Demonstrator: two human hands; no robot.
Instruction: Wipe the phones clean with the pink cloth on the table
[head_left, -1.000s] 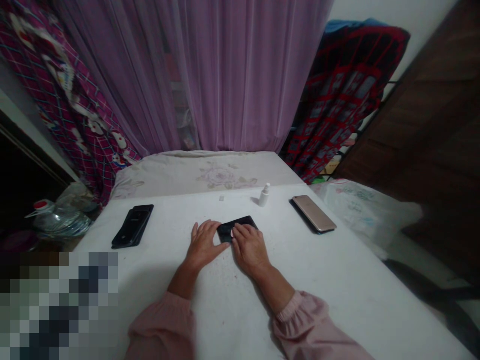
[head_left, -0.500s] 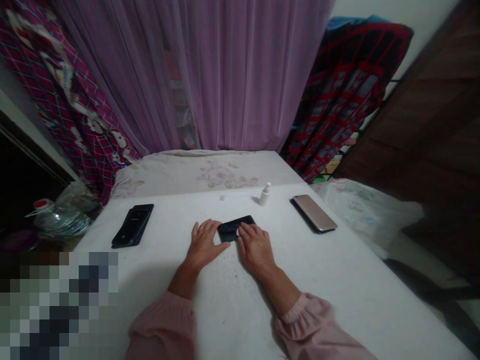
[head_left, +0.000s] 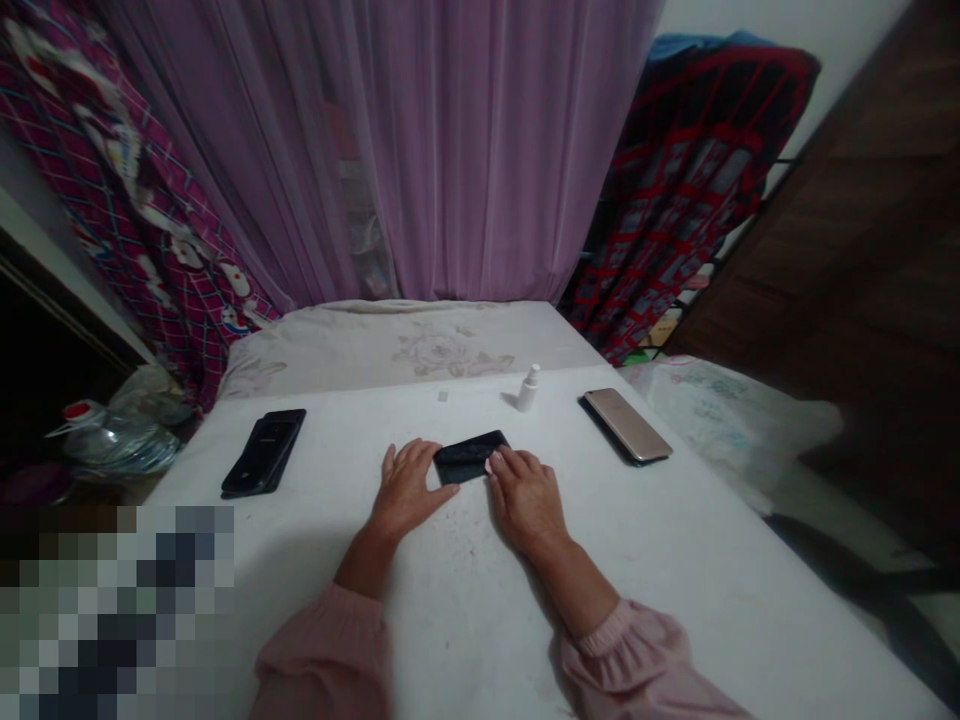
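1. At the middle of the worktop [head_left: 442, 610], a dark phone [head_left: 466, 461] lies flat and slightly askew between your two hands.
2. Your left hand [head_left: 407, 490] is at the phone's left end, thumb and fingers spread apart, apparently bracing it rather than gripping it.
3. Your right hand [head_left: 529, 500] has its fingers drawn together on a small pale pink piece [head_left: 490, 464] at the phone's right end. The piece is mostly covered by your fingers, so whether it is cloth or pad is hard to tell.
4. Judging by this pose, you are at a wiping or rubbing step on the upper face.
5. For the next move, you would want the left hand's brace kept steady and the pink piece flat, with light, even pressure near the edge, where the phone could skid.
6. Beyond the phone, the white bottle [head_left: 528, 390] stands upright, well apart from your fingers.
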